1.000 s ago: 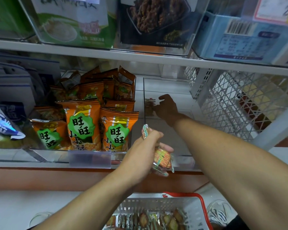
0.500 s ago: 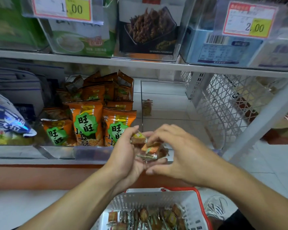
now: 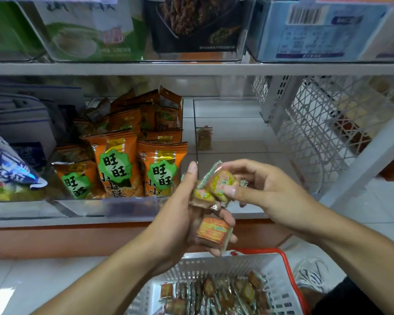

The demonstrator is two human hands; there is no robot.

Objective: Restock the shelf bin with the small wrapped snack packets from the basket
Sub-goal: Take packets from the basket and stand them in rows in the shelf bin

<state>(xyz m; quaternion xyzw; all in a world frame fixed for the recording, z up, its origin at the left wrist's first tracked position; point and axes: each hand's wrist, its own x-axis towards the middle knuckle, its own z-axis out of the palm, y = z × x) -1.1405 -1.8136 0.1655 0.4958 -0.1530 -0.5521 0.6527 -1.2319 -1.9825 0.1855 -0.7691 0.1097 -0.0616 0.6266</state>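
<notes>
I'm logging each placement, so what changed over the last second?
The right hand came back from inside the clear bin and now pinches a packet from the left hand's stack. One packet it placed remains in the bin. The basket stays below.

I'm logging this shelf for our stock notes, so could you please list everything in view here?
Held packets: at least three, orange and yellow wrapped, in the left hand's stack; the right hand pinches the top one.
Bin packet: one, brownish, upright against the bin's left wall.
Bin: one, clear, on the lower shelf, otherwise bare.
Basket: one, white with red rim, below the hands, holding many small packets.
Orange bags: many, orange with green labels, in the clear bin to the left.
Blue-white bag: one, far left.
Upper boxes: green, black and blue, in clear bins on the upper shelf.
Mesh panel: white, at right.
Left hand: one, holding the stack.
Right hand: one, pinching.
</notes>
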